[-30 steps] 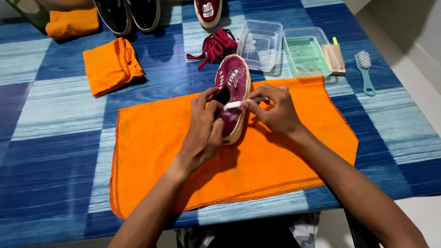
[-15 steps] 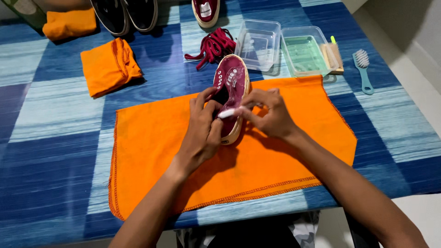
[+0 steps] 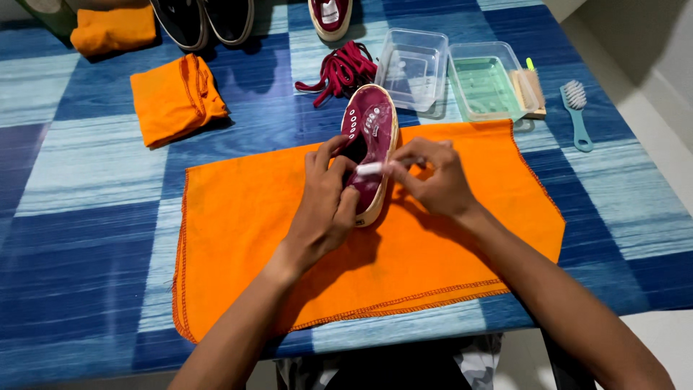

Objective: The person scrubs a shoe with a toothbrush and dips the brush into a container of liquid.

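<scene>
Our left hand (image 3: pixel 326 206) has its grip closed around the heel half of the maroon shoe (image 3: pixel 369 148), which lies on the spread orange cloth (image 3: pixel 253 238) on the tabletop (image 3: pixel 86 188). Our right hand (image 3: pixel 433 177) pinches a small white brush (image 3: pixel 370 168) whose tip touches the shoe just beside the left grip. Beyond the grip lie maroon laces (image 3: pixel 339 71) and two clear plastic tubs (image 3: pixel 413 65); off to its left, well apart, sits a folded orange cloth (image 3: pixel 173 97).
</scene>
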